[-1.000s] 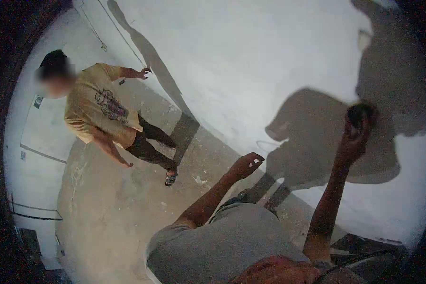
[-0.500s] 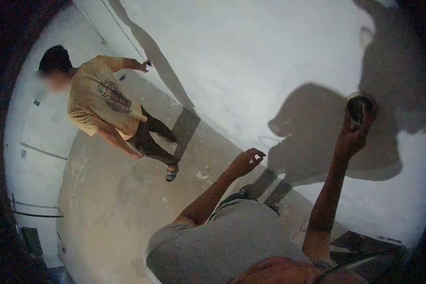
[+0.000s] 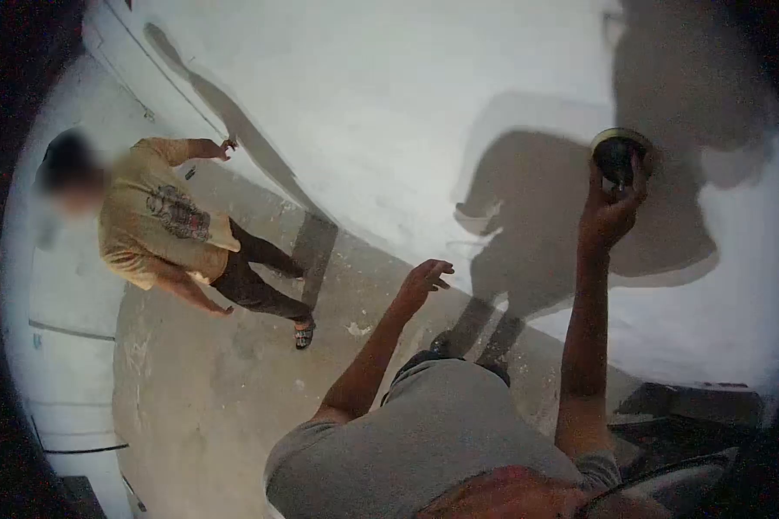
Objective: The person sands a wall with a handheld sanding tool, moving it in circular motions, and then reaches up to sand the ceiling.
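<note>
My right hand (image 3: 610, 212) is raised against the white wall (image 3: 363, 112), its fingers wrapped round a dark round pad with a pale rim (image 3: 616, 160). The pad's face is turned to the wall, and its exact kind cannot be told. My left hand (image 3: 424, 281) hangs in front of my body at about waist height. Its fingers are loosely bent and apart, with nothing between them. My shadow falls across the wall around the pad.
Another person (image 3: 169, 212) in a yellow printed shirt stands to the left, one arm stretched toward the wall. Bare concrete floor (image 3: 225, 372) runs between us. Dark box-like objects (image 3: 692, 406) lie at the lower right, beside the wall.
My right hand and the pad sit higher and further left in the view. My left hand has risen slightly, its fingers less curled. The other person appears further left and lower.
</note>
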`<state>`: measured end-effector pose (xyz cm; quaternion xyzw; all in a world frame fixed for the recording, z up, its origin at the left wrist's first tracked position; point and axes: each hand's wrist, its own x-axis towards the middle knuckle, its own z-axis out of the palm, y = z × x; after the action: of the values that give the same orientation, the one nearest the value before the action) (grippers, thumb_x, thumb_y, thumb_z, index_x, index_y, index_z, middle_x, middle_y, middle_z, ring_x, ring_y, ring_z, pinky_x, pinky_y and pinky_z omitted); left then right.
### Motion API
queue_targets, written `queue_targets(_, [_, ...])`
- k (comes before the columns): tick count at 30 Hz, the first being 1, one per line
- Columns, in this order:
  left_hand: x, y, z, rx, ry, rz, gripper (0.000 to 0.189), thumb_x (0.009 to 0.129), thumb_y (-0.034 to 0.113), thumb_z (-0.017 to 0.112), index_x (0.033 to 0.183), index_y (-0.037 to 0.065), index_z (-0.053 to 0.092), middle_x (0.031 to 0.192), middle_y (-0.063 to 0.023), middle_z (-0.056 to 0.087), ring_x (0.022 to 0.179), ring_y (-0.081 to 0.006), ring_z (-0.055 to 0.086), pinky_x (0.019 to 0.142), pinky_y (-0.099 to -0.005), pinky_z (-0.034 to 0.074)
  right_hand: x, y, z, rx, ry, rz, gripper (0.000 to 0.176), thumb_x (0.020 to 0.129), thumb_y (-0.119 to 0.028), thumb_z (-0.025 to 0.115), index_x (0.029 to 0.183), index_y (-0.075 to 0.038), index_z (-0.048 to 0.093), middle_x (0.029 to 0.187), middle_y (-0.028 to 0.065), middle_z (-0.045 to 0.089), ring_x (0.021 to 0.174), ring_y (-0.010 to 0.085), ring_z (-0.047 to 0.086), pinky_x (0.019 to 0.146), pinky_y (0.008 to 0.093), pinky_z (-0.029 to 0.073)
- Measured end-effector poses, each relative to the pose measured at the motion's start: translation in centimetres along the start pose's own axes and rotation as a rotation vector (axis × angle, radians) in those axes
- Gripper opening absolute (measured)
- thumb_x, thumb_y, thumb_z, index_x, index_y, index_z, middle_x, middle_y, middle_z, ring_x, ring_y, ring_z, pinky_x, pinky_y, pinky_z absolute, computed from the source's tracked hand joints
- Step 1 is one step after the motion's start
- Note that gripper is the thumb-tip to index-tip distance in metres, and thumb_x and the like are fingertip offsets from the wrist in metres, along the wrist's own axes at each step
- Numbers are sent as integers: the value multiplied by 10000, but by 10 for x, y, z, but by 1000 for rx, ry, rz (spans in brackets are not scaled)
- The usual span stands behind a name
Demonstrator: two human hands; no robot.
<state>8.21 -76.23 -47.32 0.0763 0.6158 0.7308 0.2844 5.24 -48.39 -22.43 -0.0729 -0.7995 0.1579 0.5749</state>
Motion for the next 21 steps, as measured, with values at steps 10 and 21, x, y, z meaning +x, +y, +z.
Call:
queue_targets(10, [-1,99,40,507,188,633,309,886,172,680,1166,66,604,1214,-126,619,1011,-254,629,882,-400,486,22,-82,52,81,-174,-327,408,917,-140,632,1289,-30,506,1442,170,457,1153,346,604,866,405,572])
queue_targets(21, [94,221,102,765,329,1399,638,865,313,666,1413,110,410,1480,-223,309,1354,-403,360,1089,-521,323,64,-74,-5,368,-552,-338,595,845,93,503,1404,-104,453,1503,139,387,1349,320,426,1135,428,336])
